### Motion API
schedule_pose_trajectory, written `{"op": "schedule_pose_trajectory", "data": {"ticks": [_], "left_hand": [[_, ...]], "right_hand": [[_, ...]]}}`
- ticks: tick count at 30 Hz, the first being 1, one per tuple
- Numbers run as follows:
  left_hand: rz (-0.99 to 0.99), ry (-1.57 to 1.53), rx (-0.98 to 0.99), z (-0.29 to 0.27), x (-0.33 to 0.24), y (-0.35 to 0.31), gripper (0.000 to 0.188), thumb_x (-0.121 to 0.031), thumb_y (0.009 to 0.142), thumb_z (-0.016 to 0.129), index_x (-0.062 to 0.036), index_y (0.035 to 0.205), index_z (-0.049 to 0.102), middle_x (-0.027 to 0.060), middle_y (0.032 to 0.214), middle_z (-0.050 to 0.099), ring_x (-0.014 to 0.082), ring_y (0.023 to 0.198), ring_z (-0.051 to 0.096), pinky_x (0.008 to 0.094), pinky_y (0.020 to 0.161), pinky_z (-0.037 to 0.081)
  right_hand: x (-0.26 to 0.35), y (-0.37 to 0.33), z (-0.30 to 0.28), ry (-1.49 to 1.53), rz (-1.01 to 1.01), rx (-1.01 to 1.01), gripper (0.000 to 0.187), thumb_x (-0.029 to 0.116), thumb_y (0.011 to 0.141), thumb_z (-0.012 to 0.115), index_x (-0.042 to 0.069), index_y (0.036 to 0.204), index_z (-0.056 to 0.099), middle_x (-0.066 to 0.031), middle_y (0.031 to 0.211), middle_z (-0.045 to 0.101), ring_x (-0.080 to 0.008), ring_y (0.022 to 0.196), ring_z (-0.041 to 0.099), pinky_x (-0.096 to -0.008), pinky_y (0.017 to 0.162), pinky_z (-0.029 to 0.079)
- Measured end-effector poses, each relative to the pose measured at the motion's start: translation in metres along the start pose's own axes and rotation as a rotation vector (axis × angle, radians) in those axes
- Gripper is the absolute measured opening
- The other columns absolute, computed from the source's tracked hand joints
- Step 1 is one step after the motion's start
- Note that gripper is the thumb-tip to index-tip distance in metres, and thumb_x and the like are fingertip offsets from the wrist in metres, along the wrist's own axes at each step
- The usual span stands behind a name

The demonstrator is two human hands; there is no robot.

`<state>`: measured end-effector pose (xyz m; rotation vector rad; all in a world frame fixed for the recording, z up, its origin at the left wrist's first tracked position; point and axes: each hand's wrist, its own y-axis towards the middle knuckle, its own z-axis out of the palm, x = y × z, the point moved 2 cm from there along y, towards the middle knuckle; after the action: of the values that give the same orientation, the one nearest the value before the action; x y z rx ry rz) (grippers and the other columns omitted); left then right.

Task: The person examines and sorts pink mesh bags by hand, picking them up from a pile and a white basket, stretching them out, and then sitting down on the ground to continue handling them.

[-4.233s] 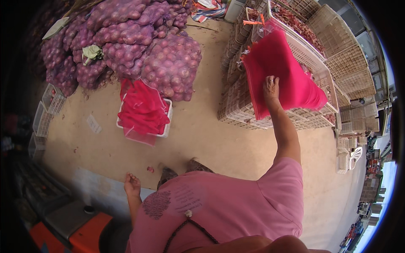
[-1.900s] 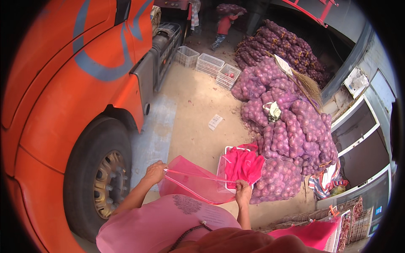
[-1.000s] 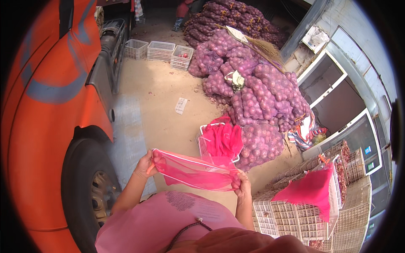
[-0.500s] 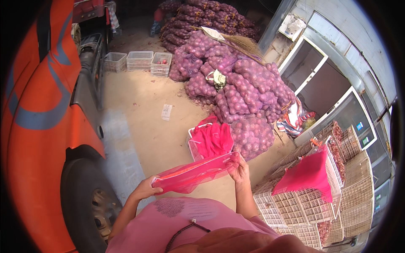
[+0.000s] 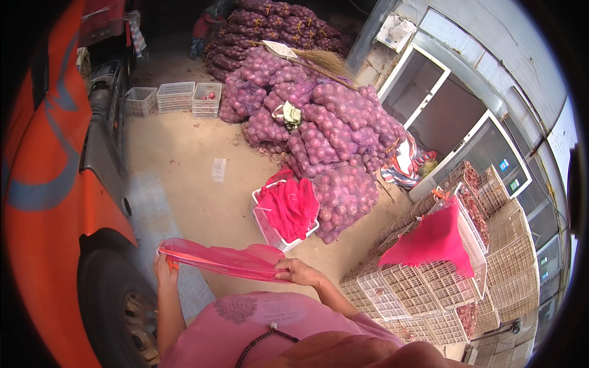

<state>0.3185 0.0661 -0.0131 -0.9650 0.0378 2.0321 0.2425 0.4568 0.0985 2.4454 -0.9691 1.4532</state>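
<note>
Mesh bag (image 5: 224, 260): pink, see-through, drawn out long.

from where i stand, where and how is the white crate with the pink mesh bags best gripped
Probably by the exposed near rim of the white crate, coming from your side: pink mesh bags drape over its far edge, and a full onion sack stands close on its right.

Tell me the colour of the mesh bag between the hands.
The mesh bag is pinkish red, clearest in the head view.
</note>
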Motion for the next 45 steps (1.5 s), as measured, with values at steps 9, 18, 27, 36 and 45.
{"op": "schedule_pose_trajectory", "data": {"ticks": [9,18,27,36,45], "left_hand": [[-0.485,0.562,1.103,0.059,0.007,-0.062,0.043,-0.042,0.089,0.054,-0.0022,0.105,0.059,-0.0032,0.050,0.041,0.0052,0.039,0.030,0.0215,0.036,0.026],[-0.107,0.311,0.771,0.100,-0.032,-0.057,0.068,-0.032,0.070,0.078,-0.0020,0.124,0.050,-0.0012,0.085,0.053,0.0036,0.067,0.046,0.0179,0.056,0.038],[0.422,0.922,0.069,0.055,-0.014,-0.015,0.017,-0.006,0.086,0.053,-0.0020,0.102,0.056,0.0033,0.088,0.056,0.0105,0.073,0.055,0.0247,0.067,0.047],[-0.020,0.144,0.284,0.025,-0.014,-0.011,0.020,0.008,0.084,0.045,-0.0039,0.098,0.053,0.0040,0.081,0.057,0.0136,0.072,0.059,0.0244,0.068,0.050],[-0.400,0.005,0.958,0.015,0.014,-0.049,0.034,-0.039,0.086,0.059,-0.0055,0.087,0.065,0.0023,0.075,0.062,0.0105,0.065,0.054,0.0243,0.063,0.044]], "right_hand": [[-0.046,-0.028,-0.065,1.683,-0.282,-0.620,0.027,0.031,0.093,0.049,0.005,0.089,0.055,0.0043,0.057,0.040,-0.0091,0.051,0.041,-0.0283,0.059,0.045],[-0.023,-0.027,-0.023,1.458,-0.080,-0.364,0.025,0.025,0.090,0.056,0.001,0.097,0.058,0.0047,0.058,0.043,-0.0058,0.050,0.039,-0.0197,0.052,0.036],[-0.003,-0.023,-0.035,0.978,-0.038,-0.379,0.017,0.021,0.090,0.057,0.005,0.089,0.060,0.0057,0.061,0.046,-0.0039,0.053,0.041,-0.0207,0.050,0.034],[-0.072,0.008,-0.021,0.372,0.099,-0.689,0.020,0.016,0.092,0.053,0.000,0.102,0.061,-0.0060,0.086,0.061,-0.0166,0.076,0.058,-0.0285,0.065,0.048],[-0.027,0.019,-0.061,1.485,0.012,-0.635,0.029,0.012,0.095,0.043,-0.002,0.119,0.044,-0.0129,0.095,0.063,-0.0198,0.083,0.063,-0.0293,0.072,0.053]]}}
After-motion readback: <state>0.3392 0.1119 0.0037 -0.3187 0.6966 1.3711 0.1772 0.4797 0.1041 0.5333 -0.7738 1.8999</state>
